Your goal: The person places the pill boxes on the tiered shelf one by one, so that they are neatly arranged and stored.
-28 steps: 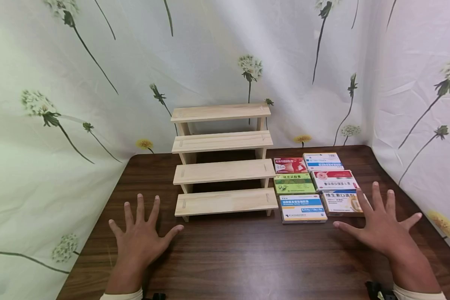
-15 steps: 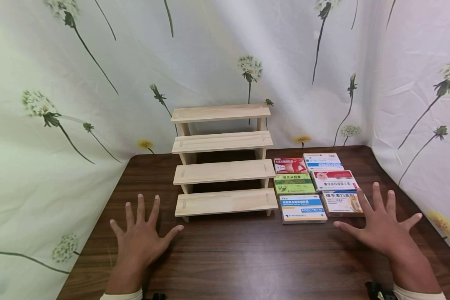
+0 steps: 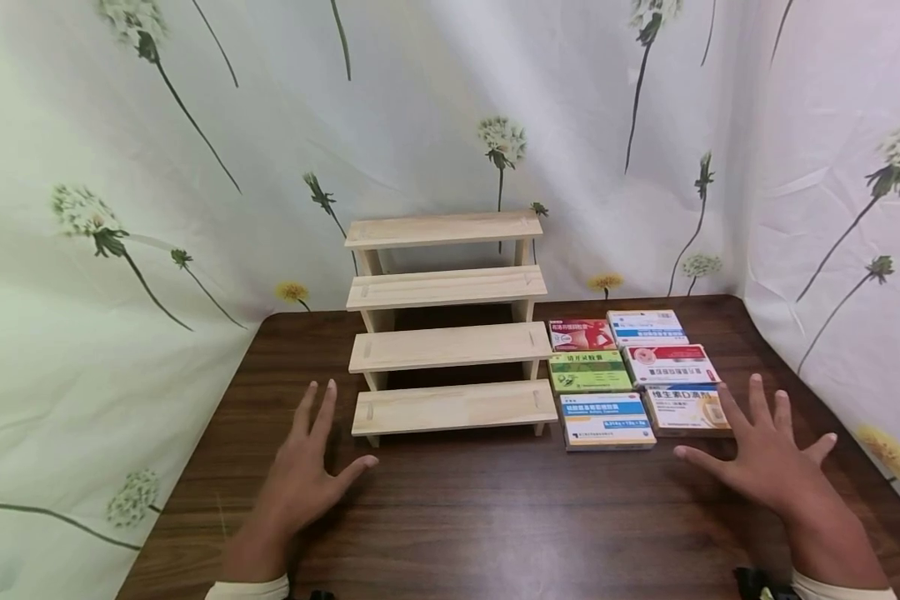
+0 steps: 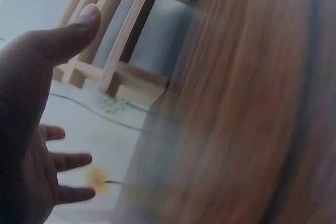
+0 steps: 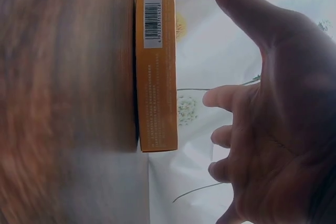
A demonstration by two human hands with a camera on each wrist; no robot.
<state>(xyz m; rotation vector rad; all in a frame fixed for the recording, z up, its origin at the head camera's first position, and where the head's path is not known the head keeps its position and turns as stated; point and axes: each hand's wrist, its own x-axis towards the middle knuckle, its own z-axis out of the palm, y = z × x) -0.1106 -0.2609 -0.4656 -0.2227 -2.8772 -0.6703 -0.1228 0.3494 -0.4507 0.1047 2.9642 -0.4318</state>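
My left hand [image 3: 300,483] is over the table left of the lowest step of a pale wooden four-tier stand [image 3: 453,408], thumb spread towards it and holding nothing. In the left wrist view the stand [image 4: 113,80] appears beyond the thumb. To the right, my right hand [image 3: 772,467] has its fingers spread and holds nothing. It is nearest to a white and orange medicine box [image 3: 682,408], whose orange side [image 5: 156,87] with a barcode faces the right wrist camera. A blue and white medicine box [image 3: 607,423] lies beside that one, left of the right thumb.
Behind those two lie a green box [image 3: 590,372], a red and white box [image 3: 672,365], a red box [image 3: 581,335] and another blue and white box [image 3: 647,327], in two columns against the stand's right side. Flower-printed white cloth [image 3: 420,125] encloses the dark wooden table [image 3: 495,517].
My left hand has turned and shifted slightly right, its fingers closer together. The right hand has barely moved. The head view has tipped up slightly; stand and boxes stay in place.
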